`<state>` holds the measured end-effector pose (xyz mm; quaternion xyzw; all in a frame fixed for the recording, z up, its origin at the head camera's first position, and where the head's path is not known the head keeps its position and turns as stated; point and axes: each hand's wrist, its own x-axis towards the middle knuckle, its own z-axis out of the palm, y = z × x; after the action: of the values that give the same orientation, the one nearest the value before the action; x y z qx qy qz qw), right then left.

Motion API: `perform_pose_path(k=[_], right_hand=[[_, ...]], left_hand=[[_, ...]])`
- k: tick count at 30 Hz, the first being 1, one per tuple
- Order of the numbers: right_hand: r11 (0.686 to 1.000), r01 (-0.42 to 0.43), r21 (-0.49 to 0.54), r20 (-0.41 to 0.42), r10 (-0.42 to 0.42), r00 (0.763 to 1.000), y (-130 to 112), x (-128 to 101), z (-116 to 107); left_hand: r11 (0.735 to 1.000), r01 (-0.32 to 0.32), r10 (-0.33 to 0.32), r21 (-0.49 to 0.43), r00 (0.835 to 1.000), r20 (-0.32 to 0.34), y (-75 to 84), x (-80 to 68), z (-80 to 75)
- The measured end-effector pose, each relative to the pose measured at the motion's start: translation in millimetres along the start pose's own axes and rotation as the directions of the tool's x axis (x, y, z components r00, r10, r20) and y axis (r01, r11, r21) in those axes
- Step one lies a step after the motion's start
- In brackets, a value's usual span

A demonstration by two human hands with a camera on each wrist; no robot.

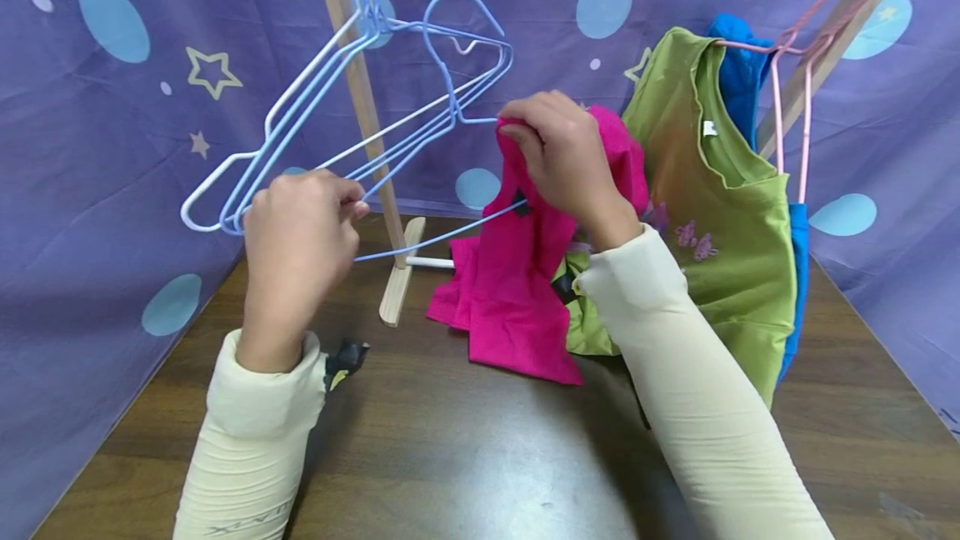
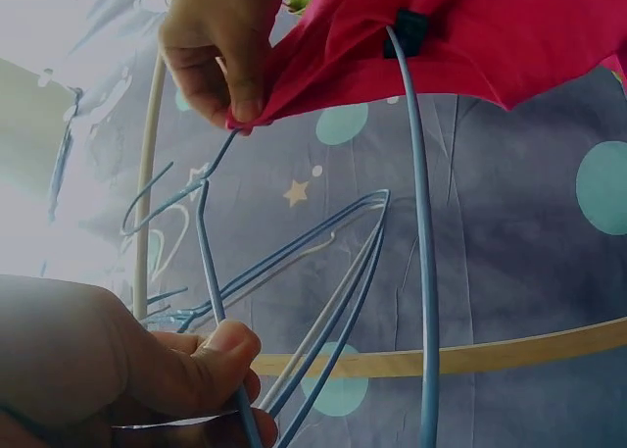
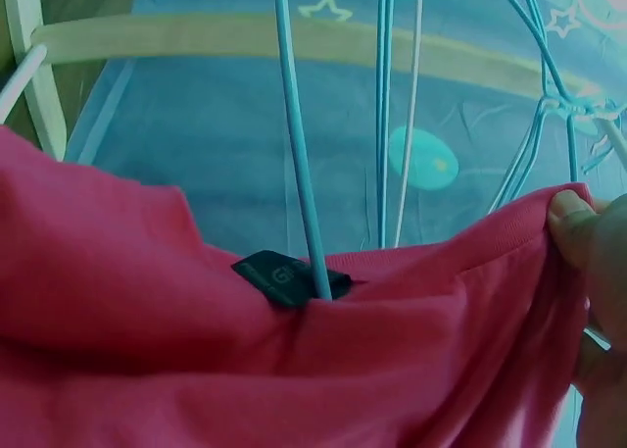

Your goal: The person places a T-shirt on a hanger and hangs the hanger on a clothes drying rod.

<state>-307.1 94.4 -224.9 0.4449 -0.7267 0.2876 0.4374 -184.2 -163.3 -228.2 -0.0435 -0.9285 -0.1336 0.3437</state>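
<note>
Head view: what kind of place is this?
Likely a staged tabletop booth for hanging clothes: a star-print purple backdrop surrounds a brown table, with a small wooden rack holding wire hangers and a green shirt.

The blue garment (image 1: 738,73) hangs mostly hidden behind the green shirt (image 1: 712,215).

— Is any writing to be made out?

— A small black tag (image 3: 290,277) is sewn into the neck of the pink garment (image 3: 147,311); a round mark is printed on it, but it cannot be read.

— Anything on the sleeves?

— Dark lettering is seen low on the left sleeve (image 1: 243,440), cut off at the picture's edge and not legible.

— And the white label (image 1: 708,128) in the green shirt (image 1: 720,232)?

— No text can be told on it.
</note>
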Motion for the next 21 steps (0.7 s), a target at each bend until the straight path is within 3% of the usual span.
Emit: perform_pose_path(k=[13, 21], right_hand=[[1.0, 0.006, 0.026, 0.013, -0.007, 1.0, -17.1, 8.5, 9.2], [0.999, 0.028, 0.022, -0.047, -0.027, 0.999, -22.6, 8.3, 16.5]], left_hand=[[1.0, -0.017, 0.018, 0.007, 0.998, -0.057, 4.6, -2.9, 2.1], [0.999, -0.031, 0.031, -0.008, 0.998, -0.051, 8.0, -4.2, 5.3]])
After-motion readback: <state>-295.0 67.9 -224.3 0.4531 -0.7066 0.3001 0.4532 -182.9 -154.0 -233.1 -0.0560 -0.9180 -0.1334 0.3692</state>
